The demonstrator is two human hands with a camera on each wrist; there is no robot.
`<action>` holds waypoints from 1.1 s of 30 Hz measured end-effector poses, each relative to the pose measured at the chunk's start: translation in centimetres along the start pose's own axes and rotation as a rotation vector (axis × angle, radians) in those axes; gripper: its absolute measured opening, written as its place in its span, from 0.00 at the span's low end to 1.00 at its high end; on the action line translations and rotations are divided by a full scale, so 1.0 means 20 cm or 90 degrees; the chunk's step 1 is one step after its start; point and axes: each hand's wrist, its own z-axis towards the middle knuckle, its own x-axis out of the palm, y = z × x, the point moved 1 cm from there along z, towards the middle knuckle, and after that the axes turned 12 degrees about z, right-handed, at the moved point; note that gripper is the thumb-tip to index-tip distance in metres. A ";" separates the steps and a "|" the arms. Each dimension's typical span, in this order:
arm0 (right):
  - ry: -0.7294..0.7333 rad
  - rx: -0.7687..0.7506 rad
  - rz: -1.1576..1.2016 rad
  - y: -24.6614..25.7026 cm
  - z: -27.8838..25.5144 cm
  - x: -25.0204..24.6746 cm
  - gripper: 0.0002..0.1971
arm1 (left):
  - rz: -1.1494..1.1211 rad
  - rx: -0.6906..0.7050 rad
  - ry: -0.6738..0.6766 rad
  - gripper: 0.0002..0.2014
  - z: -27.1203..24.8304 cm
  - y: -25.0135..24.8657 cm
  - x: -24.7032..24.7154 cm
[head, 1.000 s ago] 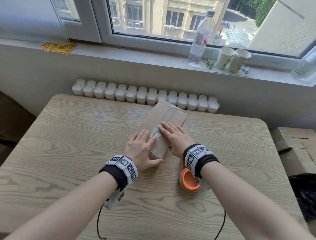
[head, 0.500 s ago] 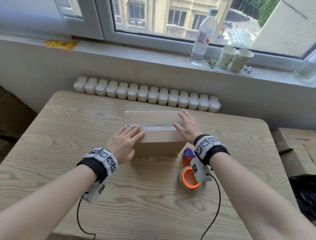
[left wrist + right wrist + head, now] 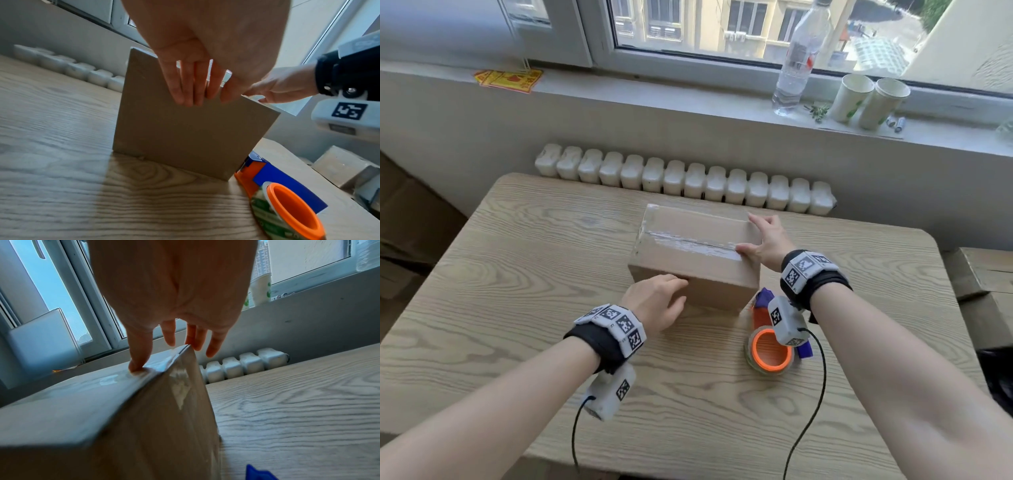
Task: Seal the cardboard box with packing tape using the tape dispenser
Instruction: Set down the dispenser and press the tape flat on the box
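A brown cardboard box [image 3: 688,270] lies crosswise on the wooden table [image 3: 517,308], with clear tape [image 3: 688,244] along its top seam. My left hand [image 3: 674,291] rests straight fingers against the box's near side [image 3: 185,138], seen close in the left wrist view [image 3: 197,97]. My right hand [image 3: 751,236] is at the box's right end. Its thumb presses the taped top edge and its fingers reach past the corner [image 3: 174,350]. The orange and blue tape dispenser [image 3: 770,349] lies on the table beside the box's near right corner, under my right wrist, touched by neither hand.
A white radiator [image 3: 685,181] runs behind the table. On the windowsill stand a water bottle [image 3: 796,65] and two paper cups [image 3: 866,99], with yellow leaflets [image 3: 510,80] at the left. More cardboard boxes [image 3: 983,277] sit off the table's right edge.
The box has been turned from pointing away to lying crosswise. My left hand moved from its top to the near side. My right hand slid to the right end.
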 end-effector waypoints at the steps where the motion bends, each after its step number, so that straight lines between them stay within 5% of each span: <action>1: -0.007 0.013 -0.001 -0.01 -0.01 0.00 0.39 | -0.007 -0.017 0.009 0.20 0.01 0.00 0.00; 13: -0.053 0.094 0.150 -0.10 -0.18 0.01 0.35 | -0.347 -0.219 0.089 0.29 0.14 -0.05 0.02; 17: -0.042 0.075 0.200 -0.11 -0.23 0.04 0.32 | -0.525 -0.209 0.070 0.30 0.16 -0.07 0.01; 22: -0.042 0.069 0.271 -0.14 -0.29 0.09 0.28 | -0.552 -0.185 0.099 0.40 0.19 -0.04 0.02; 27: -0.050 0.045 0.283 -0.17 -0.35 0.10 0.25 | -0.381 -0.117 0.087 0.30 0.18 -0.08 0.02; 33: -0.075 0.099 0.159 -0.35 -0.53 0.18 0.15 | 0.097 0.153 0.053 0.24 0.11 -0.20 0.04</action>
